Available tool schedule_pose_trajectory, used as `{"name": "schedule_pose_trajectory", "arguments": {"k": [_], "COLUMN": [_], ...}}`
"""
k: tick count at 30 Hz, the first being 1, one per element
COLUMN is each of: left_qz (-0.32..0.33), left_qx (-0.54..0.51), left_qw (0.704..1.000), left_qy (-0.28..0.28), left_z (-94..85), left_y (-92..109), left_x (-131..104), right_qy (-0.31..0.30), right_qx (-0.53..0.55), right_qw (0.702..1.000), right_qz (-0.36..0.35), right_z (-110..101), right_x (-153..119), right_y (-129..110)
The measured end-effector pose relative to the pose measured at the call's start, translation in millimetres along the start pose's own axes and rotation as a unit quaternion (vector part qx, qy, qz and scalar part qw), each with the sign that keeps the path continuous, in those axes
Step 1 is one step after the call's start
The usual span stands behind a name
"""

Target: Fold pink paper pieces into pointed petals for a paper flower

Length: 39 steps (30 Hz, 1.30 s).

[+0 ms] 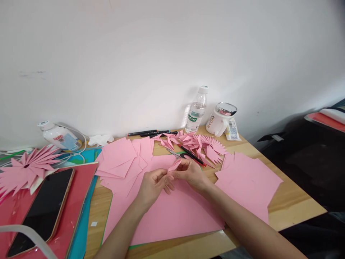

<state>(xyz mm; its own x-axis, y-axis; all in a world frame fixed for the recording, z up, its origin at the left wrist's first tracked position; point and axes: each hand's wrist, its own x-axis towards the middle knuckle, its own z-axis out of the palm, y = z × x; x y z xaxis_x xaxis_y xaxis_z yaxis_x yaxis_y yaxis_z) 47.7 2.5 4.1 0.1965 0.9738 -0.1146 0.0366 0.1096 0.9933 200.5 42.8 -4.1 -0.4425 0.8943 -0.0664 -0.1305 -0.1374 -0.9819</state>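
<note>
Between both hands, above a large pink sheet [172,216], is a small folded piece of pink paper [174,165]. My right hand [192,173] pinches it between thumb and fingers. My left hand [156,181] closes on its lower left end, and its fingertips partly hide the fold. Just beyond the hands lie scissors [176,154] and a black pen [192,155]. Behind these sits a cluster of folded pink paper pieces [199,142], some joined in a curved row.
Pink paper squares [118,158] are stacked on the left, more pink sheets [248,180] on the right. A water bottle [198,109], a white mug [219,120] and black markers [142,133] stand or lie by the wall. A phone [43,208] and a pink paper pinwheel shape [29,167] are far left.
</note>
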Motion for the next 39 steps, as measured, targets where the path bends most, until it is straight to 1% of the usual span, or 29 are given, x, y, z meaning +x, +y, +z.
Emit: {"name": "schedule_pose_trajectory", "arguments": {"k": [4, 8, 10, 16, 19, 22, 25, 31, 39], "left_qz": [-0.007, 0.012, 0.018, 0.011, 0.009, 0.014, 0.026, 0.038, 0.045], "left_qx": [-0.005, 0.037, 0.039, 0.007, 0.008, 0.018, 0.032, 0.038, 0.036], "left_qw": [1.0, 0.999, 0.999, 1.0, 1.0, 1.0, 0.999, 0.999, 0.998], "left_qy": [0.017, 0.022, 0.022, -0.013, 0.003, 0.018, 0.021, 0.005, 0.007], "left_z": [0.5, 1.0, 1.5, 2.0, 1.8, 1.7, 1.5, 0.2, -0.1], "left_y": [2.6, 3.7, 3.0, -1.3, -0.8, 1.3, 3.3, 2.5, 4.0], "left_x": [-1.1, -2.7, -2.9, -1.5, -0.9, -1.2, -2.0, -2.2, -2.7], "right_qy": [0.014, 0.024, 0.029, 0.035, 0.043, 0.052, 0.057, 0.092, 0.095], "right_qx": [0.013, 0.013, 0.009, 0.019, 0.01, 0.022, 0.038, 0.017, 0.035], "right_qw": [1.0, 0.999, 0.999, 0.998, 0.998, 0.996, 0.995, 0.993, 0.993], "right_qz": [-0.014, -0.04, -0.044, -0.039, -0.053, -0.069, -0.069, -0.067, -0.065], "right_z": [1.5, 2.1, 2.3, 5.2, 5.7, 4.4, 3.2, 3.5, 0.9], "right_x": [0.1, 0.9, 0.9, -0.6, -0.6, 0.2, 0.9, 0.6, 0.5], "right_y": [-4.8, -6.3, -5.1, -2.6, -3.7, -4.0, -2.8, -0.9, -4.0]}}
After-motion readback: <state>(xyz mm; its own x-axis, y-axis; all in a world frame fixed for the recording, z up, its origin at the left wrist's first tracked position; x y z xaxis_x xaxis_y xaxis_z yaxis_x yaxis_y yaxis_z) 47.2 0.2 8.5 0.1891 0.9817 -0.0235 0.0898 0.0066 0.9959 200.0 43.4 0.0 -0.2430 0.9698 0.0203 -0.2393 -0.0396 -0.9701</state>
